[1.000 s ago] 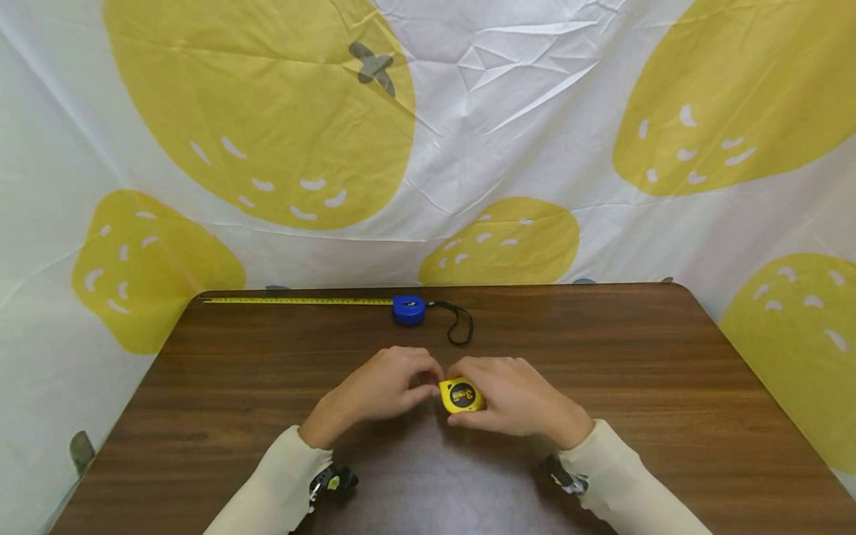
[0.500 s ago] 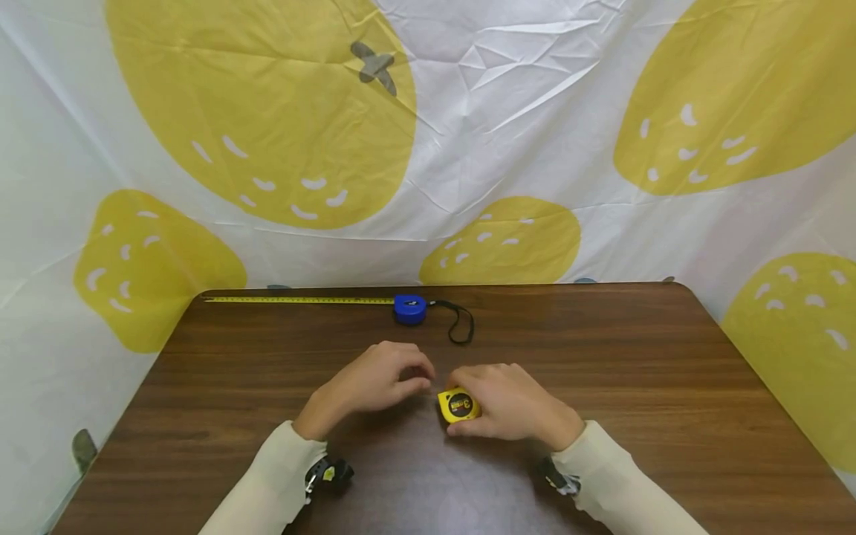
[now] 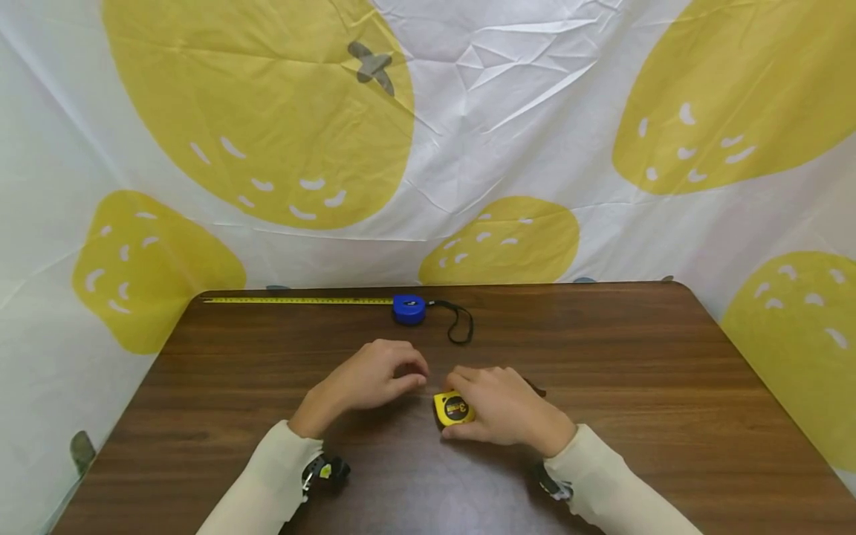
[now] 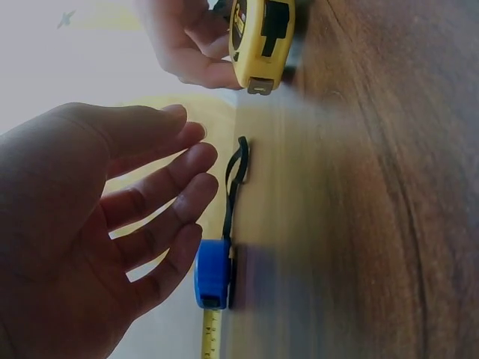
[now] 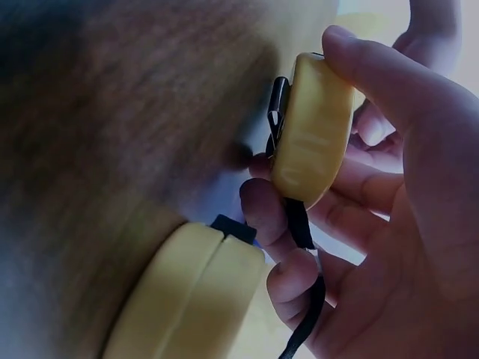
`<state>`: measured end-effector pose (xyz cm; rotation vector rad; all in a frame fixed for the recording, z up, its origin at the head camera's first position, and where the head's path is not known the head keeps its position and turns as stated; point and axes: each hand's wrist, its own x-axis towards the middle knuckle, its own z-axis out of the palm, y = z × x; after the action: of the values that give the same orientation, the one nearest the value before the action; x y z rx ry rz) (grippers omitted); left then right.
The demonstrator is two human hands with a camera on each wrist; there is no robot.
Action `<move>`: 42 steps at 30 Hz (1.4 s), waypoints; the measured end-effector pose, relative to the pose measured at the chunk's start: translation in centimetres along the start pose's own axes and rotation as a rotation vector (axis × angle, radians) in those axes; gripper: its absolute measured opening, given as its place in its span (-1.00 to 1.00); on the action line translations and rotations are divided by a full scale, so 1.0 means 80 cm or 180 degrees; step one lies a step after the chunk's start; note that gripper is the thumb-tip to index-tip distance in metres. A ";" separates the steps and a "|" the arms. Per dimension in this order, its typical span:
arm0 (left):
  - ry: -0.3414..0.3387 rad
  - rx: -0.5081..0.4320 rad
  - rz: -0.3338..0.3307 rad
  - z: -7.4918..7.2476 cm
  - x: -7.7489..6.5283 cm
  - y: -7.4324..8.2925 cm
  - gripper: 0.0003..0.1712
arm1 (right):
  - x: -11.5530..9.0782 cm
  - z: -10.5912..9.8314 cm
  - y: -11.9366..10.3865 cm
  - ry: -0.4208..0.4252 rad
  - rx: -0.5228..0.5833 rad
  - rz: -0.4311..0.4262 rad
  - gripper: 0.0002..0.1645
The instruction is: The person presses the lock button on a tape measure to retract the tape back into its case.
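Note:
My right hand [image 3: 511, 409] holds a yellow tape measure [image 3: 453, 409] close over the wooden table, thumb on the near side and fingers on the far side. In the left wrist view, the metal hook [image 4: 260, 86] sits at the mouth of its case. A black wrist strap [image 5: 305, 314] trails from the case among the right fingers, beside a metal belt clip [image 5: 278, 101]. My left hand [image 3: 374, 375] hovers just left of the tape measure, fingers loosely bent and holding nothing.
Along the table's back edge lies a blue tape measure [image 3: 409, 309], its yellow blade [image 3: 301, 301] drawn out leftward and its black cord [image 3: 461, 327] looped rightward. A rounded yellow shape [image 5: 187, 292] with a black tab fills the right wrist view's lower corner. A lemon-print cloth [image 3: 468, 148] hangs behind.
My left hand has come away from the yellow tape measure's front end and moved slightly left. My right hand has shifted the tape measure a little nearer; a dark strap now shows behind that hand.

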<state>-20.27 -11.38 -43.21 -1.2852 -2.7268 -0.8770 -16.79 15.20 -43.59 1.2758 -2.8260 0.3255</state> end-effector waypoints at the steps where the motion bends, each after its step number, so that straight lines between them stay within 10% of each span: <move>1: 0.0002 -0.0001 0.0004 0.000 0.000 0.000 -0.91 | 0.000 0.001 0.000 0.0004 -0.0011 0.0009 -0.34; 33: 0.0203 0.0122 -0.0136 -0.023 -0.010 -0.011 -0.89 | -0.002 0.010 -0.008 0.0123 -0.0143 0.0140 -0.26; 42: 0.0203 0.0038 -0.0380 -0.024 -0.013 -0.012 -0.62 | -0.001 0.009 -0.009 0.0163 -0.0055 0.0197 -0.26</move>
<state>-20.69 -13.53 -42.25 -1.0825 -2.7786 -0.8920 -16.15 14.67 -44.20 1.1613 -2.8233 0.3297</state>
